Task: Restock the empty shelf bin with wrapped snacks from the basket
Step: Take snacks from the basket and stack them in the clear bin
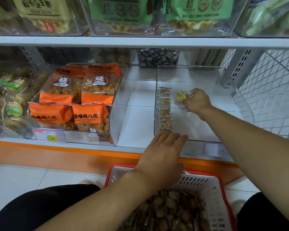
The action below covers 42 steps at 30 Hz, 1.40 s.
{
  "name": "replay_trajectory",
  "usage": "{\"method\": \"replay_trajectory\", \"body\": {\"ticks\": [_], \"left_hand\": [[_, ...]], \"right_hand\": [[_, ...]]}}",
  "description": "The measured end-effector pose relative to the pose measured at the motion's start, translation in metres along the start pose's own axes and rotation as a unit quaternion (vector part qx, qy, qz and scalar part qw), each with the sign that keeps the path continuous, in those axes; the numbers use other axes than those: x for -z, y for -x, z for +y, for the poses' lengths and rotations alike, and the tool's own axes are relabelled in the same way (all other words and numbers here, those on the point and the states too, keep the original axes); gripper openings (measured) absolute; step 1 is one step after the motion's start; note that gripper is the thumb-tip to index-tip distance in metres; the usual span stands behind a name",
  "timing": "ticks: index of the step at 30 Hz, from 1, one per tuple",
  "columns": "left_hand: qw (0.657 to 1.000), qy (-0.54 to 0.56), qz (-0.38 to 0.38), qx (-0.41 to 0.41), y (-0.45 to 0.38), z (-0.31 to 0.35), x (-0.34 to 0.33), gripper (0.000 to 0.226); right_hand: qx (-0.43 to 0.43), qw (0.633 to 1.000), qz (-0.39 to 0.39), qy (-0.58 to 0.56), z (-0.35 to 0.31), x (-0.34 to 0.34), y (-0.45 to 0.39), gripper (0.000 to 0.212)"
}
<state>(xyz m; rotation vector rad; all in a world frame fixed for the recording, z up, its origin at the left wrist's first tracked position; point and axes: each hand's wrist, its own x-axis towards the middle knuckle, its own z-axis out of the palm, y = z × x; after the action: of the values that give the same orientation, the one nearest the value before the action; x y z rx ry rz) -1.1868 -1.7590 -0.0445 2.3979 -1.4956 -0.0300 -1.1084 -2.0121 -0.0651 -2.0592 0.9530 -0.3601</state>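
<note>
One wrapped snack (181, 96), blurred yellow, is pinched by the right hand (197, 101) inside the clear bin (207, 124), beside a row of snacks (164, 109) too packed to be counted. The left hand (163, 154), fingers straight, is laid on the bin's front edge above one basket (213, 194), partly cut off

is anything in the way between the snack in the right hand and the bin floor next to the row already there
Nothing visible. The right hand pinches a wrapped snack inside the clear bin, just right of the row of snacks along its left wall. The floor below looks bare. The left hand rests at the bin's front edge.
</note>
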Motion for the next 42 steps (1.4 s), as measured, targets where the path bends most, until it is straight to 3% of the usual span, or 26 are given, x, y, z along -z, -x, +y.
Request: {"method": "replay_trajectory", "body": {"ticks": [2,6,13,18,22,31,36,40,42], "left_hand": [[1.000,-0.008,-0.003,-0.007,-0.003,0.001,-0.001,0.077],[1.000,-0.007,0.008,-0.013,-0.004,0.001,0.000,0.075],[1.000,0.002,0.006,-0.020,-0.007,-0.001,-0.001,0.076],[1.000,0.008,0.001,-0.020,-0.005,-0.001,0.000,0.075],[1.000,0.010,-0.005,-0.021,-0.005,-0.001,-0.002,0.079],[0.999,0.031,-0.037,-0.013,-0.008,-0.004,0.002,0.082],[0.999,-0.001,-0.029,-0.029,0.001,-0.004,0.004,0.085],[0.998,0.027,0.025,-0.047,0.009,0.005,0.016,0.061],[0.997,0.070,-0.002,-0.024,0.014,0.005,0.019,0.038]], "right_hand": [[-0.019,0.998,-0.003,0.062,0.012,-0.008,-0.009,0.037],[0.005,0.998,-0.015,0.067,0.003,-0.022,-0.028,0.040],[0.020,0.995,0.056,0.076,-0.009,-0.035,-0.043,0.033],[0.038,0.988,0.042,0.142,-0.015,-0.034,-0.044,0.024],[0.112,0.970,0.025,0.214,-0.014,-0.036,-0.037,0.014],[0.104,0.971,-0.001,0.215,-0.022,-0.019,-0.033,0.020],[0.144,0.957,0.004,0.250,-0.028,0.017,-0.010,0.013],[0.203,0.973,0.033,0.104,-0.046,0.035,0.038,0.024],[0.274,0.960,0.061,-0.007,-0.057,0.037,0.076,0.022]]}}
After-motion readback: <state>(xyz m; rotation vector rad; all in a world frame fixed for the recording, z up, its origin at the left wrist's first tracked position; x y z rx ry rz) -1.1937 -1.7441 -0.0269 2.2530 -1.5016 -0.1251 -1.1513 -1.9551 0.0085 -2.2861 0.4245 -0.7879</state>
